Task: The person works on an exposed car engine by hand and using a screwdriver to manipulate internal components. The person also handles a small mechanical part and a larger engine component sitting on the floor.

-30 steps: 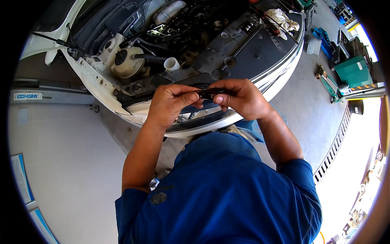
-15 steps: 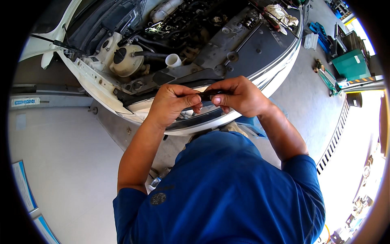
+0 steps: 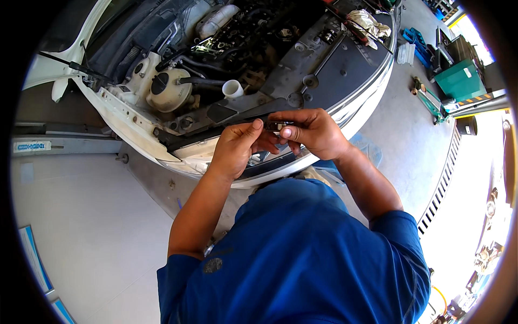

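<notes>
Over the front edge of a white car (image 3: 356, 129), my two hands come together in front of my chest. Between thumb and fingers my right hand (image 3: 318, 135) pinches a small dark part (image 3: 278, 126) with a light glint on it; the fingers cover most of it, so its kind does not show. My left hand (image 3: 231, 150) is right beside it, thumb raised and apart from the fingers. Those fingers reach under my right fingertips, and whether they touch the part I cannot tell.
The open engine bay lies ahead, with a coolant tank (image 3: 165, 89), a white cup (image 3: 232, 89) and a crumpled cloth (image 3: 369, 25) on the front panel. A green floor jack (image 3: 430, 102) and a green box (image 3: 460, 81) stand on the floor at right.
My left thumb has lifted off the small dark part, and its fingers have slid under my right hand. The right hand keeps its pinch. The view has shifted slightly.
</notes>
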`<state>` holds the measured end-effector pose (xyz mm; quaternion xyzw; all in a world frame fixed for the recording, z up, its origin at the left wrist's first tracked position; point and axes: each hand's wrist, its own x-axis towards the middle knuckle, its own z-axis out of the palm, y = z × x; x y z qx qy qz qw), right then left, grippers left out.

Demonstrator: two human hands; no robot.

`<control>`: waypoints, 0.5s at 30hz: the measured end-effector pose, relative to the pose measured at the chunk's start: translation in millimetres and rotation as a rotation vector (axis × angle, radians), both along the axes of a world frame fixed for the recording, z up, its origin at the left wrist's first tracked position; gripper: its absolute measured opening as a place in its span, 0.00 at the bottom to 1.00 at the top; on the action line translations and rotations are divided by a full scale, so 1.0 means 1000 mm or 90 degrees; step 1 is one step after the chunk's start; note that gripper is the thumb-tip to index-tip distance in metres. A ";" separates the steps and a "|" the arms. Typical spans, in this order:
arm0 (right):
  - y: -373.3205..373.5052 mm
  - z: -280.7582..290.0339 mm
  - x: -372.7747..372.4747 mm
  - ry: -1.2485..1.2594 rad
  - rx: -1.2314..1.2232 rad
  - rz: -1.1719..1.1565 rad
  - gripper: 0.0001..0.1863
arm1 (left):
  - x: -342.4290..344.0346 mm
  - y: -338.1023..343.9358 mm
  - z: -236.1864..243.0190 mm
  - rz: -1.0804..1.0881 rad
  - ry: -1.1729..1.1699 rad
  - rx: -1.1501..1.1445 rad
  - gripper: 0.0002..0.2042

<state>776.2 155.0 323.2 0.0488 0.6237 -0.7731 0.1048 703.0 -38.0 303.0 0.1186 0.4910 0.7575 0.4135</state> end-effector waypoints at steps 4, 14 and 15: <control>0.002 0.000 -0.007 0.000 0.010 -0.004 0.19 | -0.010 0.002 -0.001 -0.007 0.056 -0.012 0.18; 0.033 -0.011 -0.017 0.128 0.205 -0.074 0.18 | -0.010 0.050 -0.009 0.098 0.144 -0.122 0.15; 0.038 -0.014 -0.015 0.149 0.217 -0.081 0.18 | -0.008 0.054 -0.011 0.093 0.156 -0.155 0.15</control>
